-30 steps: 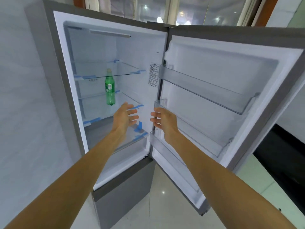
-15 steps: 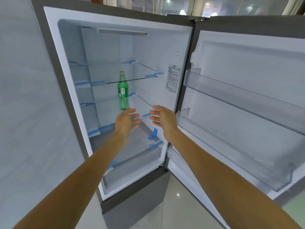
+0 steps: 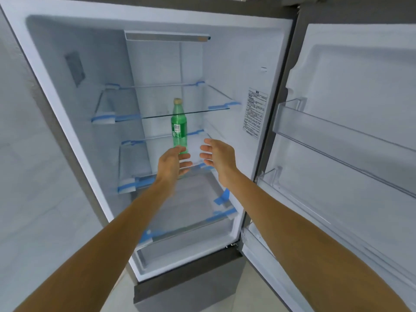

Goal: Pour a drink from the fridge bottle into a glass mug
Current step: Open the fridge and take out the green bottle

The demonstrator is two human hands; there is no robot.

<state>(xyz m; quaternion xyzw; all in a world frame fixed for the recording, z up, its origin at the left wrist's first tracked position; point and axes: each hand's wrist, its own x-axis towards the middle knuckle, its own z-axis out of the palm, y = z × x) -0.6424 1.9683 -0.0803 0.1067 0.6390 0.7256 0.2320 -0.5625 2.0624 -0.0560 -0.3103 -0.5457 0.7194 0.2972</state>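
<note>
Green and upright, the bottle (image 3: 179, 129) is standing inside the open fridge (image 3: 225, 64), and I am placing everything else against it. It is resting on the middle glass shelf (image 3: 135, 163), with its pale cap (image 3: 177, 101) showing above the front edge of the upper glass shelf (image 3: 198, 111), which is crossing in front of its neck. I am seeing the left grip (image 3: 172, 162) hovering just in front of the bottle's base and covering its lowest part, fingers spread wide and holding nothing; I cannot tell whether it is touching the bottle. The right grip (image 3: 217, 155) is floating to the right of the bottle, clearly apart from it, also wide and holding nothing, palm turning inward. Blue tape (image 3: 221, 198) is sticking to the shelf corners below and beside the bottle. Far to the bottle's right, the door (image 3: 349, 75) is hanging open, its clear bin (image 3: 337, 136) facing me.
</note>
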